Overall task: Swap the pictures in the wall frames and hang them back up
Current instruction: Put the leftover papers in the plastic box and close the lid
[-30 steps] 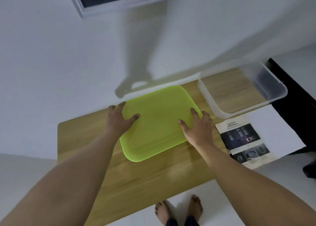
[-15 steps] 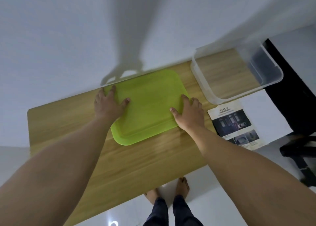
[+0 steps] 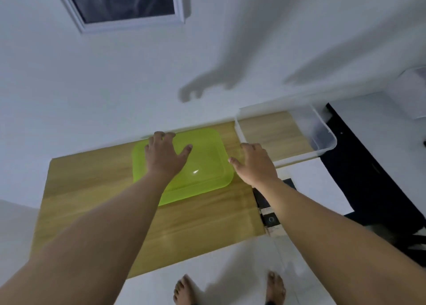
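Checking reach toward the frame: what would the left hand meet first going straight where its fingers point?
Likely the white wall behind the table, below the picture frame; the left hand is over the green tray. Depth unclear.

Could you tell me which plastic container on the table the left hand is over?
The lime-green tray: the left hand spreads over it. The clear bin sits farther right, past the right hand.

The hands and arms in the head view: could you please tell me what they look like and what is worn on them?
They are a person's bare limbs. The left hand and right hand have no gloves, and no rings, watch or bracelet show. The left arm and right arm show no sleeve up to the picture's edge, and no markings are visible.
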